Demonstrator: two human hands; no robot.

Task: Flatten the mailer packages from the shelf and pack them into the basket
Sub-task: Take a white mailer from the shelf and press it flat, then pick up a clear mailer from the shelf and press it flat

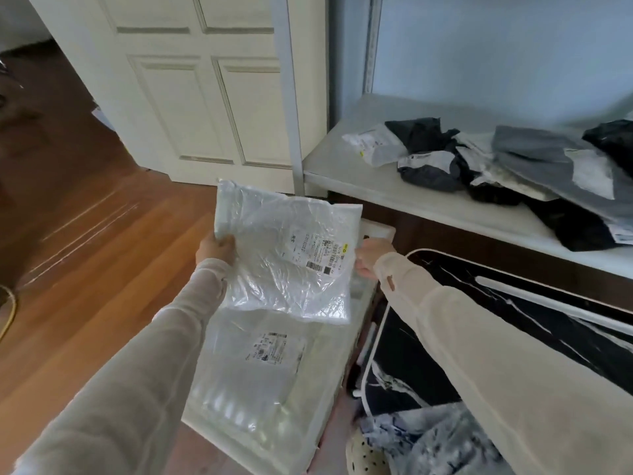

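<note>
Left fingers: our left hand (214,250) pinches the mailer (274,269) at its left edge. The thumb is on the front face and the other fingers are tucked behind, where we can't see them.
Right fingers: our right hand (368,257) is curled round the opposite edge, just by the label (320,252). Knuckles show, but the fingertips are hidden behind the plastic.
Why both hands: we reckon an edge in each hand pulls the thing taut, so it stays flat instead of flopping and we can lower it level.
The mailer: whitish see-through bubble plastic, crinkly, and it looks pretty flat already. It's tilted with its far-left corner highest, and it hangs in the air right above the basket (337,358), not touching it.
In the basket: a second mailer (253,365) lies flat on the bottom, label up, so ours should go on top the same way.
Step in hand: flattening looks done for this one, and packing is next, we'd say.
Shelf: off to our right, the shelf (428,204) has a pile (496,162) of black, grey and white packages, all crumpled, so there's plenty left to do.
Watch out: it's slippery plastic, so it could slide or puff back up once we let go.
Around: wooden floor (102,252), a white door (205,97) behind, and a black marbled board (479,320) beside the basket.
</note>
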